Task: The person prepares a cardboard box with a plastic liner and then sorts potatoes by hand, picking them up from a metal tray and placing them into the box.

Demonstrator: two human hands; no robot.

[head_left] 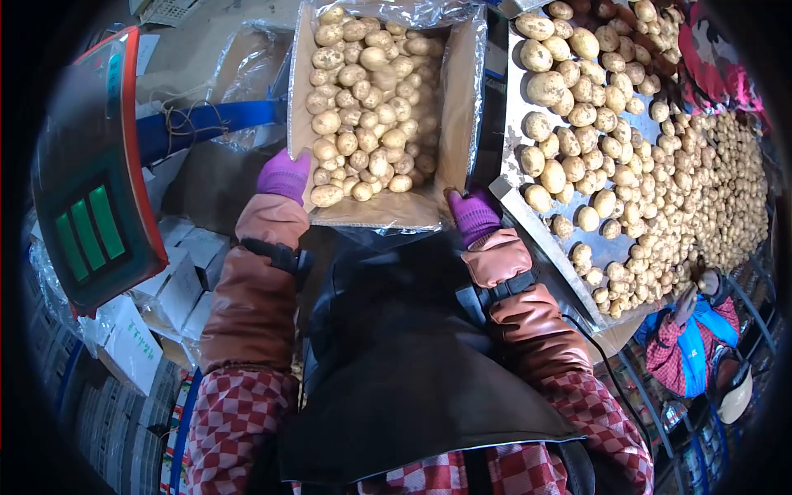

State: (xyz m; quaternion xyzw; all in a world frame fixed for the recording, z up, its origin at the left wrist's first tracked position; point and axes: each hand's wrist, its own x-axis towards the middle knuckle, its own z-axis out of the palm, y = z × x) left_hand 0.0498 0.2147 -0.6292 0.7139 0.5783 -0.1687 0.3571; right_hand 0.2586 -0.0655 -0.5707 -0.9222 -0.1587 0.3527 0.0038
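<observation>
Purple gloves on both your hands, one at each near corner of the open cardboard box (464, 107). Your left hand (284, 176) grasps the near left corner; part of the fingers is hidden. Your right hand (473, 216) grasps the near right corner, fingers curled at the edge. How hard either one grips, can't tell.

Box sits upright in front of you, between the scale display (97, 173) on the left and the sorting table (540, 235) on the right. Box potatoes (371, 115) lie in a loose layer over its inside, a few blurred toward the far side. Clear plastic film (412, 11) shows along the far rim.

Display has a red-orange frame and three green blocks, digits unreadable. Blue arm (247, 115) runs behind it toward the box, twine (194, 124) looped around it.

Table potatoes (615, 157) spread across the right side, some with dark dirt patches, denser to the far right. White cartons (136, 342) are stacked near left, below the display.

Pink-patterned sleeve (719, 70) of a co-worker at far right. Second co-worker (695, 342), blue vest over red check, is at the table's near right end, hands by the potatoes. Black apron (396, 355) covers your front.
</observation>
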